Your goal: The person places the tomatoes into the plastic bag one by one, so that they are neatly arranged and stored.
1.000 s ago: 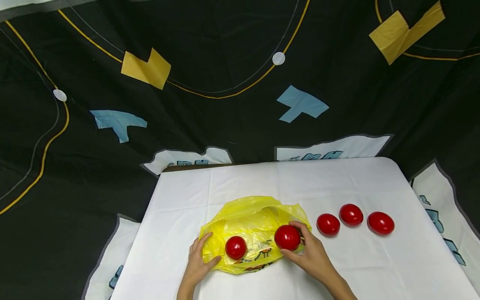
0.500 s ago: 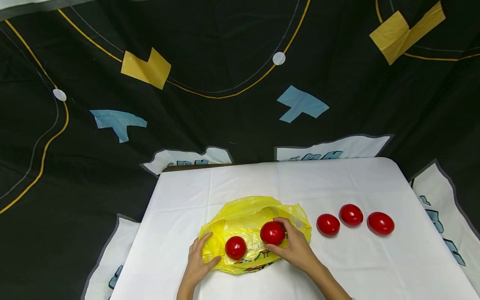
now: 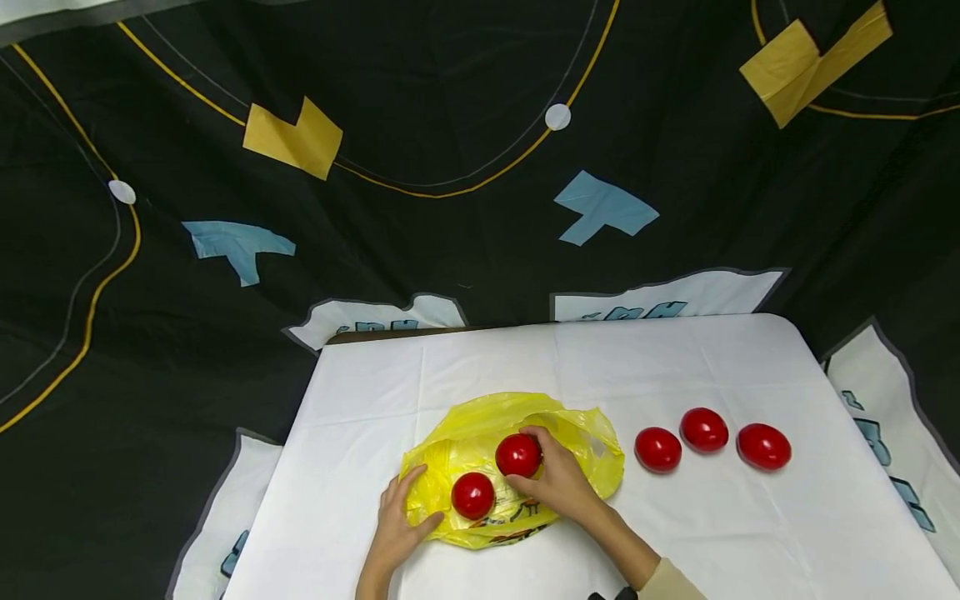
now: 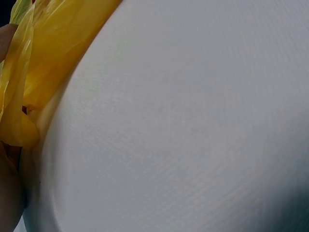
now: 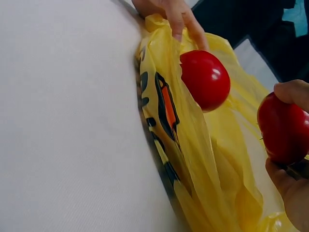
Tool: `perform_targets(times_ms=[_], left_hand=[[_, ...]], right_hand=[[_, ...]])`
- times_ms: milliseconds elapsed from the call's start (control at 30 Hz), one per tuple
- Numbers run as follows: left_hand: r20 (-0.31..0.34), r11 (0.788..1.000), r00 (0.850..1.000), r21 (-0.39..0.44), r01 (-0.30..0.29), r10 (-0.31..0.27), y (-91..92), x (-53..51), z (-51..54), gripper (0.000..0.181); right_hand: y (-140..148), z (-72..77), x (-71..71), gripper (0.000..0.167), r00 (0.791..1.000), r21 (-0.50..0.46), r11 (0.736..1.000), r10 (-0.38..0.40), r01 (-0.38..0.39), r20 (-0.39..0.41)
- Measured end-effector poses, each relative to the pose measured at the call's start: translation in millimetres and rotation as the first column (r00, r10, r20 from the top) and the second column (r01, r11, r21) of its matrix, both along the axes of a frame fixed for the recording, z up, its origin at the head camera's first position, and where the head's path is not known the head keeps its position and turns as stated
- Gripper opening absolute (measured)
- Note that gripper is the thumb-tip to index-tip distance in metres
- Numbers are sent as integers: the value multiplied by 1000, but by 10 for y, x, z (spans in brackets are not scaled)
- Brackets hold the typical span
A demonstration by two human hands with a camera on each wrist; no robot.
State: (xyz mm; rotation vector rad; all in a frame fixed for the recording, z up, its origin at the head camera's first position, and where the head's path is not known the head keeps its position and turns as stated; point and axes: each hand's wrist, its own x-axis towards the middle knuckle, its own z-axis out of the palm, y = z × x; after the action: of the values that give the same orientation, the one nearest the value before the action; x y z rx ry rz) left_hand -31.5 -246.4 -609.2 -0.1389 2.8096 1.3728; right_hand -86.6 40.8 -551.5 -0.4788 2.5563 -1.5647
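A yellow plastic bag [image 3: 585, 425] lies spread with its mouth open on the white-covered table. My left hand [image 3: 397, 518] holds the bag's left edge, thumb and fingers apart on the rim. In the left wrist view, yellow plastic [image 4: 63, 53] shows beside parts of that hand. One red tomato [image 3: 473, 496] rests in the bag near this hand. My right hand [image 3: 558, 479] grips a second tomato [image 3: 517, 456] over the bag's middle, thumb below and fingers on its far side. The right wrist view shows the held tomato [image 5: 284, 128] apart from the resting one [image 5: 205, 79].
To the right of the bag sit three more red tomatoes: a near one [image 3: 657, 450], a middle one [image 3: 703, 430] and an outer one [image 3: 763, 447]. A black cloth [image 3: 450, 242] with yellow and blue shapes hangs behind the white table [image 3: 750, 533].
My right hand has carried its tomato leftward and slightly away from me, from the bag's right side to its middle. The left hand, bag and other tomatoes stay in place.
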Motion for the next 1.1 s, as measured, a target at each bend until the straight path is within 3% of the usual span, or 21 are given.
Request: perform_targets(times_ms=[300, 733, 1100], left_hand=[[1, 1000, 1000, 2, -1, 1, 8, -2, -12, 80], [15, 1000, 1000, -14, -13, 13, 8, -6, -20, 79], [34, 1000, 999, -26, -12, 13, 13, -12, 7, 79]], right_hand=[[-151, -53, -92, 68, 999, 24, 1000, 15, -13, -46], [-362, -59, -137, 66, 999, 63, 997, 51, -51, 3], [-526, -102, -191, 66, 998, 131, 990, 56, -54, -11]])
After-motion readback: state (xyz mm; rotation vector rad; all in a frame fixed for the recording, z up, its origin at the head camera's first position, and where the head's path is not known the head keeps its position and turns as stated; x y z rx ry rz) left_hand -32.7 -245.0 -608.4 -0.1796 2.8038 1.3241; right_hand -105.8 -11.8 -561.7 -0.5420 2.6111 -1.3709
